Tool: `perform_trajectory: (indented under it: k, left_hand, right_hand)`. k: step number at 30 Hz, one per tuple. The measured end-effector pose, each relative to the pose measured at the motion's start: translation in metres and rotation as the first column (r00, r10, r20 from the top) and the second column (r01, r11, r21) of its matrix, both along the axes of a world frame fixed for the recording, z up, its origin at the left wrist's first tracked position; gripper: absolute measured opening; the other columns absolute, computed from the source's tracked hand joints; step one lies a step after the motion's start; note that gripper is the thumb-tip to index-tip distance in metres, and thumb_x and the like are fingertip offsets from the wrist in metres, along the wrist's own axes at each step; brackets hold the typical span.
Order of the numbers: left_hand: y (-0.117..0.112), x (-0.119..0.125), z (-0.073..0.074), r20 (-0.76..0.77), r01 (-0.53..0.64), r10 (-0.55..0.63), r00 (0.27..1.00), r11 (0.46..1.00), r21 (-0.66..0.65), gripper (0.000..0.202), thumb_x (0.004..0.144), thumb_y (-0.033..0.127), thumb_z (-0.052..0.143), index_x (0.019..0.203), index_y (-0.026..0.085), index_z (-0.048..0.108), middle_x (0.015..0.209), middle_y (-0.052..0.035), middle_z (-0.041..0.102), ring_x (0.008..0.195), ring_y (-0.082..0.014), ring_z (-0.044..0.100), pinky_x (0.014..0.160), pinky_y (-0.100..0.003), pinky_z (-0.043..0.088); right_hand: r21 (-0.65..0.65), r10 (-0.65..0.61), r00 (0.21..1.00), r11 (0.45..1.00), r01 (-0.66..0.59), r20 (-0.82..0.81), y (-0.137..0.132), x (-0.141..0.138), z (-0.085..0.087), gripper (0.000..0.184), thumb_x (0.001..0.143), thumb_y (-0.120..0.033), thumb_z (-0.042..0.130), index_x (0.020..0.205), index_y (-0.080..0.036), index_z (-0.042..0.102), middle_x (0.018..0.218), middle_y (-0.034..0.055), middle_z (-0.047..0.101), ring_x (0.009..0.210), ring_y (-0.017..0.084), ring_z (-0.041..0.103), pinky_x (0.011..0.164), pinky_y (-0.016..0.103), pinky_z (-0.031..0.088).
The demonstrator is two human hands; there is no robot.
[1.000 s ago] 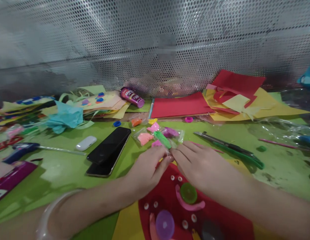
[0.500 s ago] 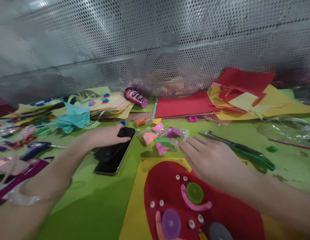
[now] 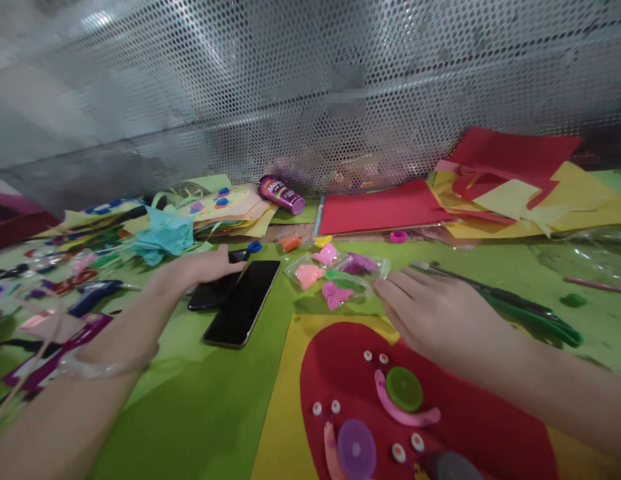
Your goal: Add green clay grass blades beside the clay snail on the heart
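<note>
My left hand (image 3: pixel 207 268) grips a black phone (image 3: pixel 210 293) by its far end, thumb on top. That phone lies against the left side of a second black phone (image 3: pixel 244 303), which rests flat on the green table. My right hand (image 3: pixel 425 300) is closed, knuckles up and fingertips hidden, at the right edge of small clear bags of clay. Among the clay are a peach lump (image 3: pixel 309 275), a purple lump (image 3: pixel 361 263) and a magenta lump (image 3: pixel 336 295). Below my right hand, a red heart (image 3: pixel 350 340) on yellow paper carries clay snails with bottle-cap shells, such as a green cap (image 3: pixel 404 389).
Green-handled scissors (image 3: pixel 535 317) lie right of my right hand. Red sheets (image 3: pixel 385 207) and a purple tube (image 3: pixel 283 195) lie by the perforated metal panel (image 3: pixel 270 87). Crumpled blue paper (image 3: pixel 163 233) and a glue gun (image 3: pixel 70 347) are at the left.
My left hand has shifted the gripped phone to the left, uncovering more of the other phone. My right hand stays beside the clay bags. The view has swung slightly left.
</note>
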State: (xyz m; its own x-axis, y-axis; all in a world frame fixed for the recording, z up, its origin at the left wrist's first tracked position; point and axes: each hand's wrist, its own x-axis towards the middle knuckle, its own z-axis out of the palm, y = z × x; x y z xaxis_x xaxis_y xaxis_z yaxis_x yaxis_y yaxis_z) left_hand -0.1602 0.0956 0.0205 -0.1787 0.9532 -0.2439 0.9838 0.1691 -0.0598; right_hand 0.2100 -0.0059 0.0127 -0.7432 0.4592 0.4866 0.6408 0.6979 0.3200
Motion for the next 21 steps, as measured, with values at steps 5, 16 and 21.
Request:
perform_trajectory:
  k: [5,16,21]
  left_hand:
    - [0.002,0.004,-0.001,0.045,-0.033,0.029,0.999,0.995,0.098,0.035,0.091,0.037,0.056,0.117,0.015,0.054,0.116,-0.0094,0.057,0.101,-0.0224,0.059,0.085,-0.043,0.053]
    - [-0.088,0.135,0.026,0.673,0.339,-0.498,0.547,0.867,0.365,0.033,0.095,0.041,0.041,0.087,0.018,0.064,0.087,-0.0005,0.067,0.080,-0.0133,0.063,0.074,-0.027,0.054]
    - [-0.120,0.176,-0.007,0.802,0.348,-0.522,0.292,0.839,0.419,0.024,0.093,0.038,0.040,0.099,0.021,0.056,0.097,-0.0005,0.065,0.088,-0.0120,0.062,0.081,-0.025,0.052]
  right_hand:
    - [-0.076,-0.051,0.996,0.996,0.046,-0.074,0.005,0.002,0.001,0.017,0.087,-0.004,0.049,0.088,-0.014,0.063,0.075,0.0038,0.064,0.067,0.019,0.060,0.052,0.029,0.037]
    - [-0.141,-0.092,0.964,0.988,0.058,-0.250,0.007,0.004,0.013,0.020,0.095,-0.016,0.046,0.082,-0.014,0.061,0.072,0.0031,0.064,0.060,0.015,0.060,0.056,0.026,0.046]
    - [-0.062,0.096,0.990,0.993,-0.102,-0.099,-0.019,-0.010,0.010,0.029,0.079,0.005,0.042,0.094,-0.005,0.065,0.082,0.0117,0.066,0.068,0.022,0.062,0.054,0.030,0.052]
